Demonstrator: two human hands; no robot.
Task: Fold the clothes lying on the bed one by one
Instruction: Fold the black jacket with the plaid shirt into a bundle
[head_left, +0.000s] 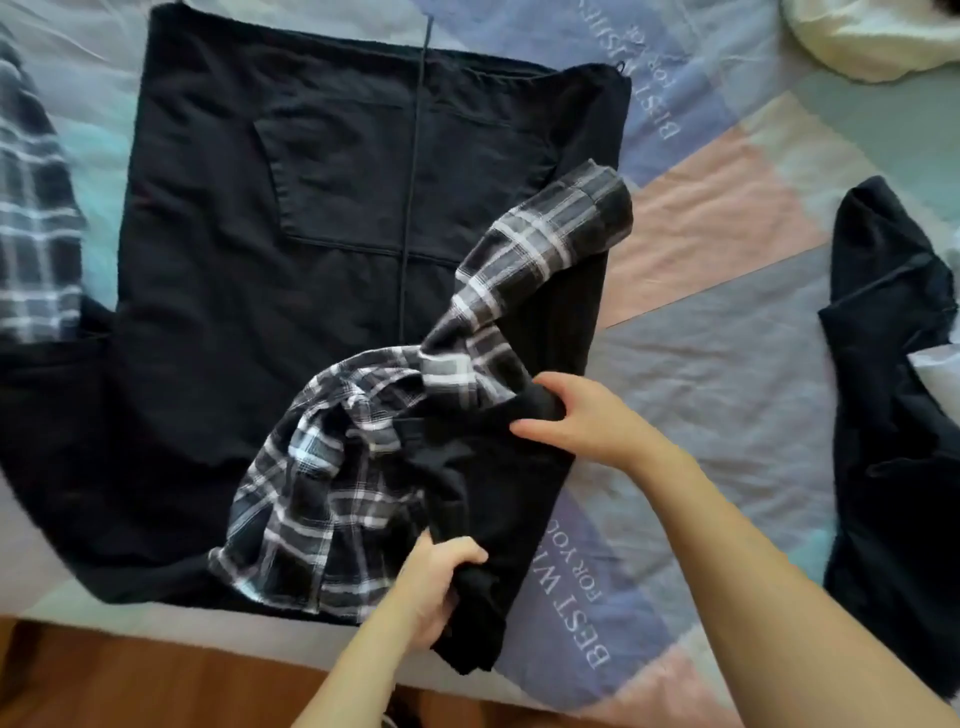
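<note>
Black jacket (270, 270) lies flat near the bed's (727, 395) front edge; left hand (436, 582) and right hand (576, 415) grip its plaid-lined sleeve (519, 291), folding it inward.

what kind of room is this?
Likely a bedroom: clothes lie on a bed with a patchwork bedsheet, a pale pillow sits at the far corner, and wooden floor shows below the edge.

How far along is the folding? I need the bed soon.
No finished fold shows. In hand: the black hoodie lies spread flat, its right side being folded inward, gripped by the left hand and right hand. Left: another dark garment lies crumpled at right.
</note>
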